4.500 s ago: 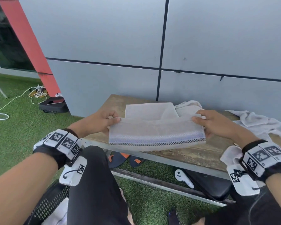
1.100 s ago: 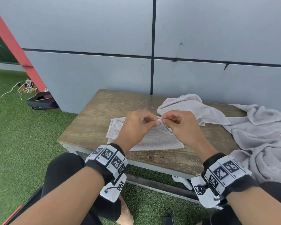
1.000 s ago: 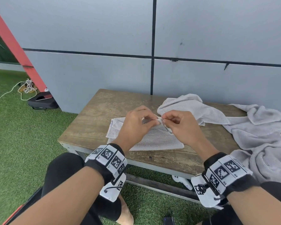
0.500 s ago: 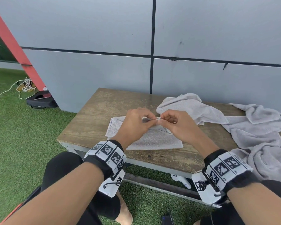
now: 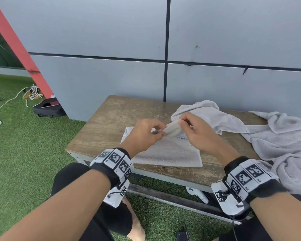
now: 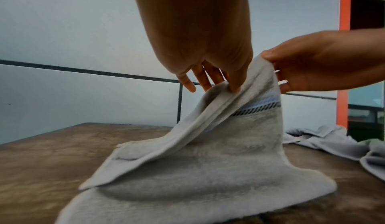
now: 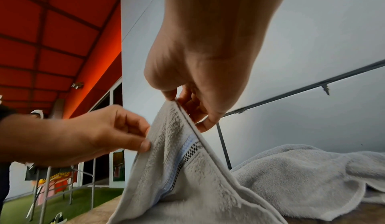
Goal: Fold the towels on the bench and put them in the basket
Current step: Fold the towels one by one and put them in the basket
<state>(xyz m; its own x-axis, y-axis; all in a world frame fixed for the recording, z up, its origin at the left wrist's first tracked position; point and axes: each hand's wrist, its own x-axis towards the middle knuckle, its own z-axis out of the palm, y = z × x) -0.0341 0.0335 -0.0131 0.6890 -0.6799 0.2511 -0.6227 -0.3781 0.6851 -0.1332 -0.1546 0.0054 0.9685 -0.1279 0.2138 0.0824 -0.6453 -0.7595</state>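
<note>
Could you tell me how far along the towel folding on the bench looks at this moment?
Partly done: the striped towel lies folded on the bench. In hand: the left hand and right hand pinch its far edge and lift it. Left: the crumpled towels are unfolded. The basket is out of view, so nothing shows as stowed.

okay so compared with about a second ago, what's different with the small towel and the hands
Both hands have lifted the pinched edge of the small towel off the bench. The left hand and right hand have drawn slightly apart, so a short stretch of the hem with its checkered band now hangs raised between them. The towel's near part still lies flat, and the loose towels to the right have not moved.
</note>
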